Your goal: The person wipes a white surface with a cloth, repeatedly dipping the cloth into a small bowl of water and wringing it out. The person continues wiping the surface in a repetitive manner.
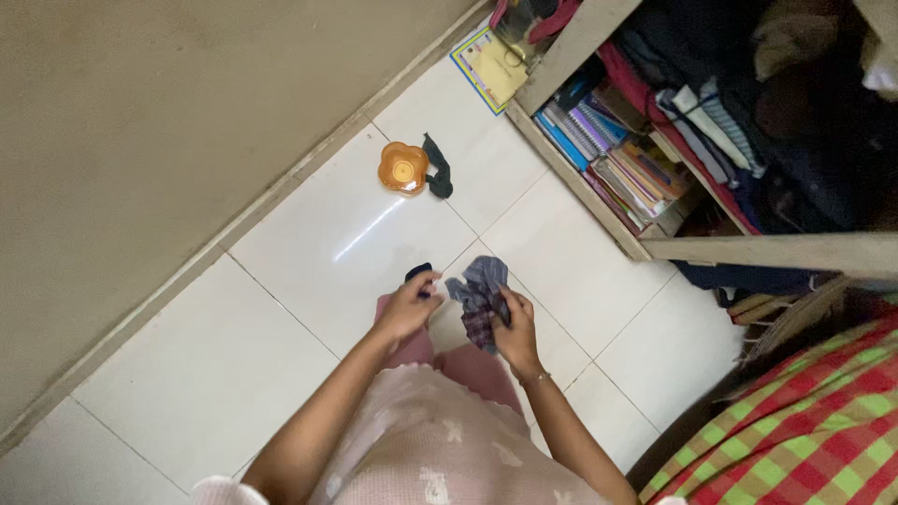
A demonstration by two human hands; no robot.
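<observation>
Two hands at waist height over white floor tiles [309, 243]. Our left hand [407, 307] pinches small dark cloth piece [418, 272]; our right hand [516, 332] clamped on bunched grey-and-plaid cloth [479, 297]. We'd keep grips firm, shake bundle apart slowly, well clear of orange flower-shaped lid [403, 167].

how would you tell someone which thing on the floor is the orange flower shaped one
Start at the beige wall and follow its base to the white floor tiles near the wooden shelf of books. There sits a small orange flower-shaped container, touching a dark sock. It is the only bright, scalloped, glossy thing on the floor.
</observation>
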